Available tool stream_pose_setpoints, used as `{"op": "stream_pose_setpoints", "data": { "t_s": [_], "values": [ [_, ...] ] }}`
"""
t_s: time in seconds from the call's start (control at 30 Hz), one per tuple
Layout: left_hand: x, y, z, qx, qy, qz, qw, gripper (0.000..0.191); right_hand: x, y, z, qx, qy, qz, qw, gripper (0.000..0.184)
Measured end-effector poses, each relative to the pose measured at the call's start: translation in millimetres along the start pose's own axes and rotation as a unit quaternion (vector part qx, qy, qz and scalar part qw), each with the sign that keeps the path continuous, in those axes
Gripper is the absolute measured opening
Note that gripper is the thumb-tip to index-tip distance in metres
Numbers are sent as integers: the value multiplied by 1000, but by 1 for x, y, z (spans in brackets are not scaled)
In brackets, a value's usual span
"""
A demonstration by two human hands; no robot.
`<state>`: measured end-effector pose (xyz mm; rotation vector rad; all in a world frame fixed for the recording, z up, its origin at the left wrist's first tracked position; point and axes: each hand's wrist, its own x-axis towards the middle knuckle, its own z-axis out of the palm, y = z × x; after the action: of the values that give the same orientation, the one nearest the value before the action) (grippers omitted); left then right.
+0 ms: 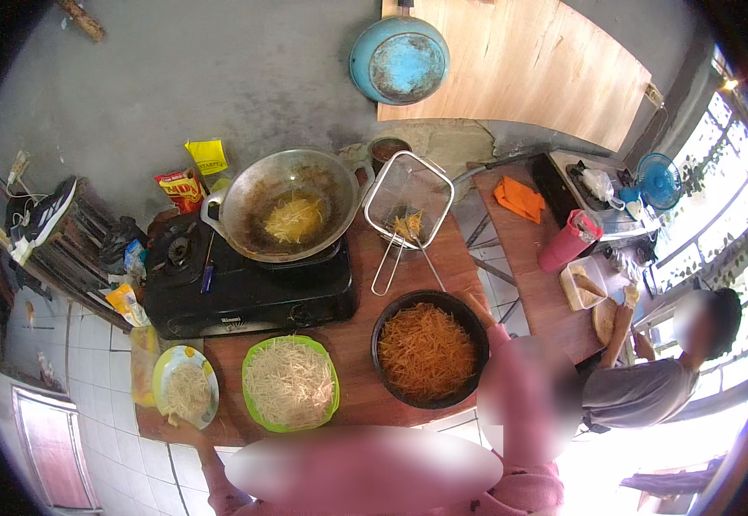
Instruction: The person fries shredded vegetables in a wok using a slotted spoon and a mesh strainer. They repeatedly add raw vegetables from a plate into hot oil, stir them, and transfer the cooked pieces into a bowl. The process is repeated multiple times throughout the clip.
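Observation:
My left hand [187, 433] is at the lower rim of a white plate [160, 374] with pale raw strips; its grip is unclear. Beside the upper right rim of a dark round pan [377, 351] is my right hand [476, 308], its fingers partly hidden. Orange-brown fried strips [427, 351] fill the pan. More pale strips [290, 387] lie in a green bowl [248, 413] between the hands. Yellowish strips [295, 219] sit in liquid in a metal wok [235, 187] on the stove. A wire strainer basket [435, 174] holds some strips and a long-handled utensil [435, 267].
The black gas stove [251, 309] bears a blue lighter [207, 277]. Behind the strainer is a small pot [391, 149]. A blue pan [399, 61] hangs on the wall. At the right, another person [645, 393] works at a second table [516, 258] with a plastic container [570, 290].

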<state>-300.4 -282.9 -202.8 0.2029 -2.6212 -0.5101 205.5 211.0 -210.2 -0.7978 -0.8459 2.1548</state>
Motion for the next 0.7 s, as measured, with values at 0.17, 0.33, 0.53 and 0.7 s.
{"op": "stream_pose_setpoints", "data": {
  "t_s": [0.17,0.33,0.53,0.7],
  "values": [
    [-102,144,-63,-422,-192,279,841,9,24,-15,0,-532,26,-67,843,32],
    [-216,252,-94,-523,-419,430,604,10,26,-54,-15,-647,76,-181,737,19],
    [-266,362,-53,-444,-307,513,667,35,17,-93,-12,-674,40,-221,703,22],
    [-303,397,-15,-315,-415,440,732,71,24,-114,1,-720,14,-214,660,26]
  ]
}}
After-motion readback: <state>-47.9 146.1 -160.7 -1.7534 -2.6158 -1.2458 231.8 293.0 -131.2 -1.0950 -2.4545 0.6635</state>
